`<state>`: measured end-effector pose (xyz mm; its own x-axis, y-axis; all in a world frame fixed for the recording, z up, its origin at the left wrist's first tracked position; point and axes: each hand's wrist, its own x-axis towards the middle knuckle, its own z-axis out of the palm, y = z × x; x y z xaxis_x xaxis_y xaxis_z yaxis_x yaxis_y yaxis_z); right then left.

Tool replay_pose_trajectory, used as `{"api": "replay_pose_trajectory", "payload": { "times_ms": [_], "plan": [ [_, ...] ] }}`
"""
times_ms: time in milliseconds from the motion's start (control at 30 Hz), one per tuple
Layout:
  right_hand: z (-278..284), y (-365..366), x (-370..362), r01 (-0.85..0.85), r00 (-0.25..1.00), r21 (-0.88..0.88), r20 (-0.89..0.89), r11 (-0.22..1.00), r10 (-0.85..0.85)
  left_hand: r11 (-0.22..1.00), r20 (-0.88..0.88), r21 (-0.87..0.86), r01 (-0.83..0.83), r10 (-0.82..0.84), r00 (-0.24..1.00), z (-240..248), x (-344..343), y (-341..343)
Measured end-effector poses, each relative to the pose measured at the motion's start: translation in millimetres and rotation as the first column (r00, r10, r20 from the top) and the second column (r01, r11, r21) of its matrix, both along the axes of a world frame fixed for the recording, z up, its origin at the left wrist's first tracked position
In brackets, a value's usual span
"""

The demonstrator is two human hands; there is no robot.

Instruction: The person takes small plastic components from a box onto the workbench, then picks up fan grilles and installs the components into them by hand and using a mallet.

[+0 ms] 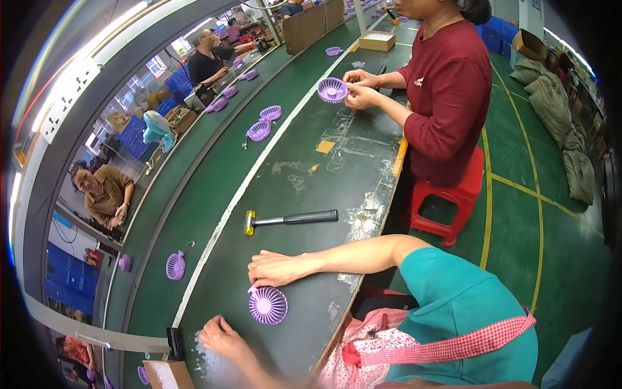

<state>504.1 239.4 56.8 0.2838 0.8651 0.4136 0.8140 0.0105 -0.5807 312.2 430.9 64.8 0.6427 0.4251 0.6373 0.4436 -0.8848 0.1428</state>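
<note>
My right hand (280,268) is closed at the small tab of a round purple fan grille (267,305), which lies on the dark worktable (285,188). Its ribs fan out from a pale hub. My left hand (223,338) rests lower down, fingers loosely apart, beside a scatter of small clear pieces (206,363); I see nothing held in it. Above my right hand lies a hammer (295,218) with a yellow head and black grip, untouched.
Purple grilles (175,265) sit on the green conveyor belt (194,220) past a white line. An open carton (167,375) stands near my left hand. Ahead, a co-worker in maroon (447,97) handles another grille (332,90) beside a red stool (450,201). Other people work across the belt.
</note>
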Motion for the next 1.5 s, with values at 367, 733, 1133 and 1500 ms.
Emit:
{"api": "replay_pose_trajectory", "payload": {
  "times_ms": [367,733,1133,1500],
  "plan": [
    [24.5,2.0,-30.6,0.055,0.912,0.279,-0.404,0.959,0.065,-0.160,0.640,-0.754,0.637,0.036,0.767,6.2,18.8,-45.8],
    [27.3,3.3,-42.3,0.033,0.900,0.236,-0.430,0.971,0.075,-0.277,0.619,-0.728,0.627,0.129,0.775,2.0,13.6,-48.5],
    [19.9,6.0,-37.6,0.096,0.937,0.240,-0.350,0.966,-0.006,0.169,0.554,-0.808,0.564,-0.107,0.826,6.7,15.6,-62.4],
    [22.3,6.0,-37.4,-0.015,0.949,0.246,-0.302,0.969,0.092,-0.214,0.666,-0.719,0.662,0.060,0.743,2.8,19.0,-55.5]
  ]
}}
